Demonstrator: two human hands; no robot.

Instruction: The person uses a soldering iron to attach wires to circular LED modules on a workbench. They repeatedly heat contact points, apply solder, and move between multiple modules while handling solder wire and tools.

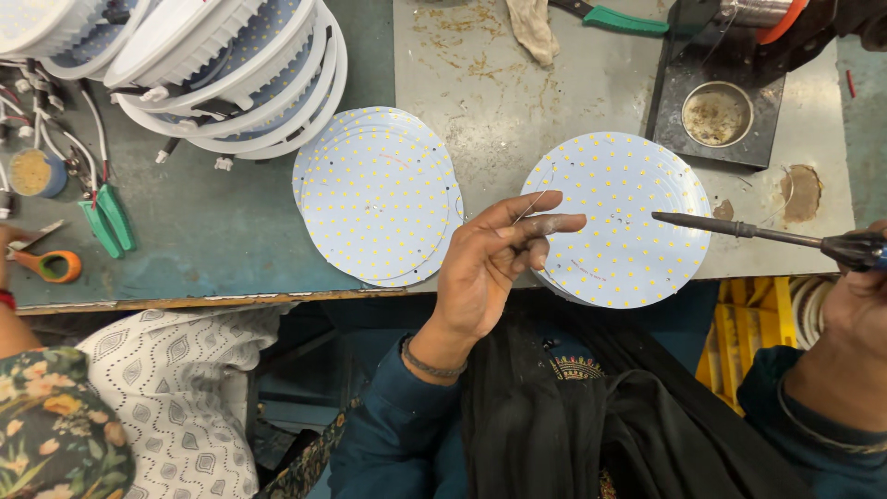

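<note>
The round board [617, 218] under the hands has a smooth, matt pale-blue face studded with small yellow chips; the stack of like boards [377, 194] beside it looks the same. The left hand [490, 263] pinches a thin, shiny metal wire [529, 205], its fingertips smudged grey. The right hand [855, 296] holds a soldering iron [739, 228] with a dull dark metal shaft. The table [231, 231] is matt teal, scuffed, with a grey, stained, rough patch [490, 83]. The housings [231, 65] are glossy white plastic. A grubby cloth [534, 28] lies crumpled.
</note>
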